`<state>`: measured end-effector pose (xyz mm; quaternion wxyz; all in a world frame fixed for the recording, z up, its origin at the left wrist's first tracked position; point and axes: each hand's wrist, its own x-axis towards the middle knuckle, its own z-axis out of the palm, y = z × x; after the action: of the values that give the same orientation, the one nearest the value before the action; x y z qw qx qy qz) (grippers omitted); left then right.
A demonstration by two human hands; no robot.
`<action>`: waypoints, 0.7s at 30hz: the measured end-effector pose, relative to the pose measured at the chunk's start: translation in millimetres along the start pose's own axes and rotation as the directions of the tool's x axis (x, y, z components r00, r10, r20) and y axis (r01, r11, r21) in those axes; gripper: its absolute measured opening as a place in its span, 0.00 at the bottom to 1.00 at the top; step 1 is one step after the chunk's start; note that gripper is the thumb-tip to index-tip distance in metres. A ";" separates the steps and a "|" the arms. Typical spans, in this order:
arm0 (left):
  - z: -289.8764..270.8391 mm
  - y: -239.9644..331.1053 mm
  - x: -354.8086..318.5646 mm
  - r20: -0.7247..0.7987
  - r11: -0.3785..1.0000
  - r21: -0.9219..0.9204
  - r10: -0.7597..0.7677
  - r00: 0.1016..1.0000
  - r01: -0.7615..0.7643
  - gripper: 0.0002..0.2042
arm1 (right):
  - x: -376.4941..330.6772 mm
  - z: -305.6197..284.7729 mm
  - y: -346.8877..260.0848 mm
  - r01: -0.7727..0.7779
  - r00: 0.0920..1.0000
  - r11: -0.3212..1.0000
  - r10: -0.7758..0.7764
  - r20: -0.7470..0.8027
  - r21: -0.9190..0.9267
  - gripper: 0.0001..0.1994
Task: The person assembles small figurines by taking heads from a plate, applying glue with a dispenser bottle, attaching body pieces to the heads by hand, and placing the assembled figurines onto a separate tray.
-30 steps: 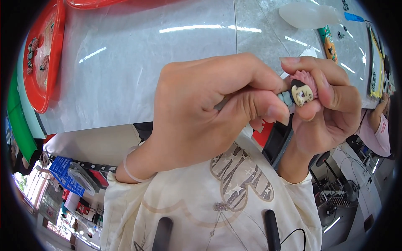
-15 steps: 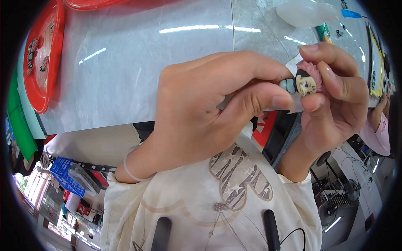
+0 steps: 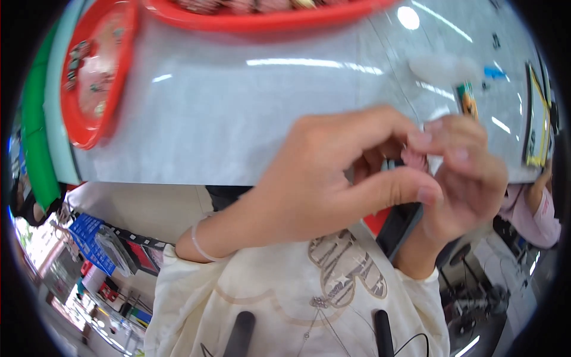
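Observation:
Both of my hands meet above the near edge of the grey table, right of the middle. Between their fingers is a small toy figurine with pink hair (image 3: 414,158), mostly covered by the fingers and blurred. My left hand (image 3: 324,175) is closed, its thumb and curled fingers around the figurine. From the right, my right hand (image 3: 467,166) has its fingers bent against the pink hair, with fingertips touching it. The figurine's face is hidden now. Something white, perhaps paper or tissue, shows behind the fingers.
A red tray (image 3: 128,71) with small figure parts stands at the left, beside something green (image 3: 37,137). Another red tray (image 3: 267,22) at the far edge holds pink pieces. A translucent bottle (image 3: 443,68) and a green-and-orange tube (image 3: 467,100) lie far right; another person's pink sleeve (image 3: 538,220) shows beyond.
My hands have moved lower in the picture and closer together. The figurine has turned, hiding its face. The view has shifted, bringing more of the far red tray into sight.

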<state>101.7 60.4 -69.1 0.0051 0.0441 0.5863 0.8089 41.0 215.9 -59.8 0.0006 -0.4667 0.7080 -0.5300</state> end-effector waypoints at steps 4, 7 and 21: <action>-29.8 22.9 2.6 -0.051 0.979 0.173 0.120 0.992 -0.109 0.13 | -2.1 8.4 -9.7 -0.062 0.946 0.998 0.058 -0.320 -0.001 0.25; -74.3 57.6 1.8 -0.288 0.579 0.806 0.565 0.773 -0.123 0.10 | -10.8 -10.3 -12.8 -0.115 0.934 0.993 0.108 -0.341 0.002 0.21; -76.4 83.5 94.7 0.331 0.312 0.861 0.257 0.908 -0.402 0.04 | -0.9 -13.0 -15.5 -0.223 0.932 0.973 0.228 -0.283 0.050 0.08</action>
<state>5.1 -32.5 -7.3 -0.1465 0.2115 0.9088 0.3286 45.3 226.2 -43.0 -0.0371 -0.3006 0.7449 -0.5945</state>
